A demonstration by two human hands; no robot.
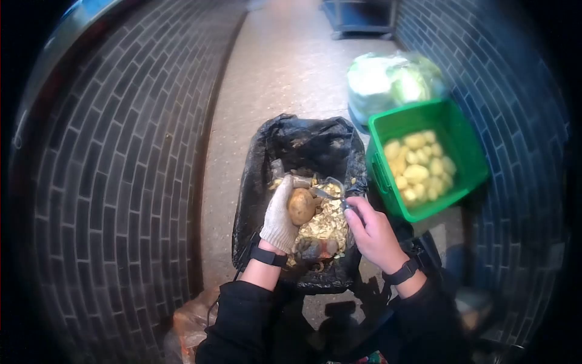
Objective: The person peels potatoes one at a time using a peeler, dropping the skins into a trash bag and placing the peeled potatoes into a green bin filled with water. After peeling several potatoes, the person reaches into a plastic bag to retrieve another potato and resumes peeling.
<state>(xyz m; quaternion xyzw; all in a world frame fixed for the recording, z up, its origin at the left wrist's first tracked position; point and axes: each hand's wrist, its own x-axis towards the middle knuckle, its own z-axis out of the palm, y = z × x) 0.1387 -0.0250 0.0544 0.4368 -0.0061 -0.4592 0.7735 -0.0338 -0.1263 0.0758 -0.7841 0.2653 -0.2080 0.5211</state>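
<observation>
My left hand (277, 215), in a pale knitted glove, is closed around an unpeeled brown potato (301, 207). My right hand (377, 238) is bare and grips a peeler (326, 193), whose blade end points toward the potato's right side. Both hands are over a bin lined with a black plastic bag (250, 182). Inside the bin, beneath the hands, lies a heap of pale peelings (327, 223) with some crumpled wrappers (316, 249).
On the right stands a green crate (464, 130) holding many peeled potatoes (418, 173). Behind it is a clear bag of green cabbages (394, 82). Dark brick walls (121, 158) flank the floor (260, 73). A wheeled cart (362, 28) stands farther back; an orange-tinted plastic bag (193, 321) lies lower left.
</observation>
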